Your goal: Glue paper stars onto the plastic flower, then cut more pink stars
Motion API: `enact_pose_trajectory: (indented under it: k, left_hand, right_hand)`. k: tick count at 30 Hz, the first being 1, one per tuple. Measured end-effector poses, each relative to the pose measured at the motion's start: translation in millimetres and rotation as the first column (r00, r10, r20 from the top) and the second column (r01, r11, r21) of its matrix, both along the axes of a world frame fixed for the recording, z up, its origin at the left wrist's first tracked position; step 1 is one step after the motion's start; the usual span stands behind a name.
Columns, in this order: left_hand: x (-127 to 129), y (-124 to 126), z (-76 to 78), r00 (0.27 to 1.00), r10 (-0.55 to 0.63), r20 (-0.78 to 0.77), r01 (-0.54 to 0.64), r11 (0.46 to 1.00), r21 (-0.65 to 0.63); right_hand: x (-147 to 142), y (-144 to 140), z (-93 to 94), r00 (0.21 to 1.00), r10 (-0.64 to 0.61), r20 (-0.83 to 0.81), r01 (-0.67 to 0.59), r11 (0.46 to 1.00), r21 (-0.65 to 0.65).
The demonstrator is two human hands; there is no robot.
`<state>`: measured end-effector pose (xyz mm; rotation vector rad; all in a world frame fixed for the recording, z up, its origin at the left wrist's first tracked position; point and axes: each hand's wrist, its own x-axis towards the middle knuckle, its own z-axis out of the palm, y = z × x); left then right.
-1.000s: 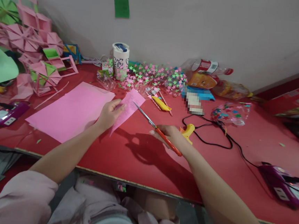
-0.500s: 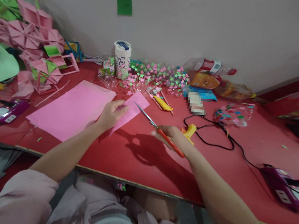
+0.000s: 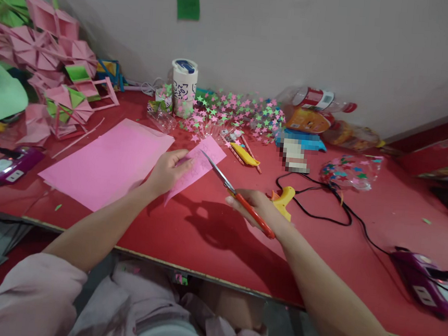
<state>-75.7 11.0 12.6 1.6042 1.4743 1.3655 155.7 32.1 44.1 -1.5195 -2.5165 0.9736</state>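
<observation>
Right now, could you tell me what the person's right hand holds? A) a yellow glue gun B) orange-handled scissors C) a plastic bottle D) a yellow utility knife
B: the right hand grips the orange-handled scissors, blades at the pink paper strip held by the left hand.

pixelated box point(image 3: 294, 156): label unreadable | purple power strip point(image 3: 431, 283): cut off at right edge
</observation>
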Motion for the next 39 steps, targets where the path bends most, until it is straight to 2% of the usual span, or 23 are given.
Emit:
enact_pose_trajectory:
  k: [8,16,23,27,30,39]
  left_hand:
    - [-1.1,0.2,0.1,1.0,0.006,-0.026,-0.006,1.0,0.006]
    - [2.6,-1.2,5.4,0.998,-0.047,0.038,0.049,0.998,-0.035]
    - [1.9,0.8,-0.1,0.995,-0.052,0.087,0.057,0.997,-0.055]
    - [1.8,0.9,-2.7,0.994,-0.084,0.067,0.09,0.991,-0.095]
    - [2.2,1.1,-4.0,0.994,-0.086,0.062,0.092,0.99,-0.103]
    - [1.0,2.4,-8.5,0.99,-0.11,0.087,0.118,0.989,-0.093]
  right_hand:
    - [0.9,1.2,0.6,1.0,-0.001,0.002,0.001,1.0,-0.014]
    - [0.1,-0.5,0.4,1.0,0.002,0.002,-0.002,1.0,0.006]
    - [-0.2,0.9,-1.0,1.0,-0.012,0.01,0.012,1.0,-0.01]
    - [0.9,0.4,-7.4,1.0,0.011,-0.023,-0.009,0.999,0.052]
    - [1.6,1.3,-10.9,0.998,0.01,-0.057,-0.008,0.999,0.038]
    - [-1.4,-0.9,-4.3,0.998,-0.012,-0.069,0.012,1.0,0.009]
